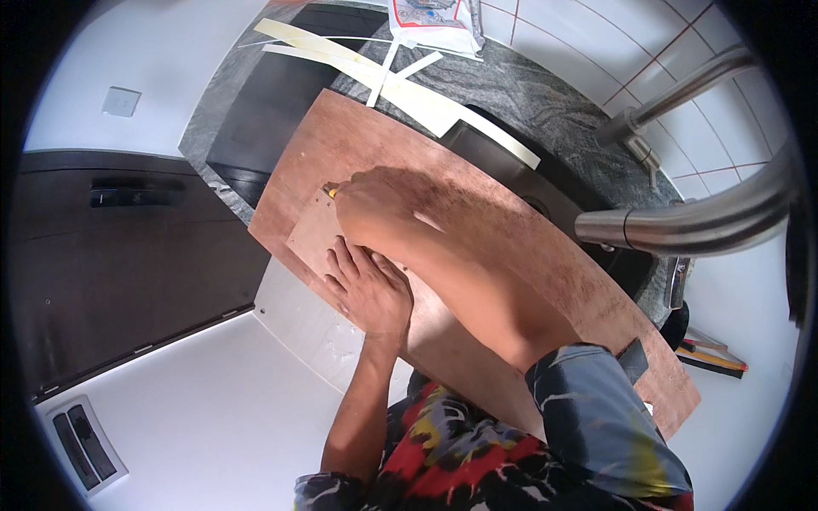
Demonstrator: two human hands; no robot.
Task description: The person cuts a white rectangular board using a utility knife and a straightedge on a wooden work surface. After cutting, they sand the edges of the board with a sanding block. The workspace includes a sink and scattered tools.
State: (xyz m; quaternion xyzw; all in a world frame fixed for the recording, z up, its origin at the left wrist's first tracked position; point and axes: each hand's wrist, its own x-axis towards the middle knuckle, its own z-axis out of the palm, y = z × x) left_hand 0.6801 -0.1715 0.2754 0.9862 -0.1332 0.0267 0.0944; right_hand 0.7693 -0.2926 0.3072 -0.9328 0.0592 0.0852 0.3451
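**Patterned right sleeve point(601, 417) in front, plywood board point(528, 255) and pale panel point(311, 228) beneath the hands**

Next to that sleeve, at the lower middle, is the multicoloured shirt point(452, 443). The steel tap spout point(682, 232) juts in from the right.

The left-hand grip point(371, 289) presses flat, fingers spread, on the pale panel at mid-frame. Just above it, the right-hand grip point(362, 209) is closed around a yellow hand tool point(331, 193), perhaps a utility knife; its tip is too small to read.

The pale panel lies on the reddish board. It looks thin, dry and light, stiff with a little flex, and its corners may splinter; a flat palm or a hold on both long edges should suit it. The broader board is likely heavier and best lifted by opposite ends.

The board slants from upper left to lower right, partly over the dark sink point(486, 166) and the grey counter point(528, 85), so its near edge could tip. Pale strips point(417, 100) crowd its far edge, before a white bag point(434, 25) and the tiled wall point(596, 51). The tap limits movement rightward; the lower left seems roomier.
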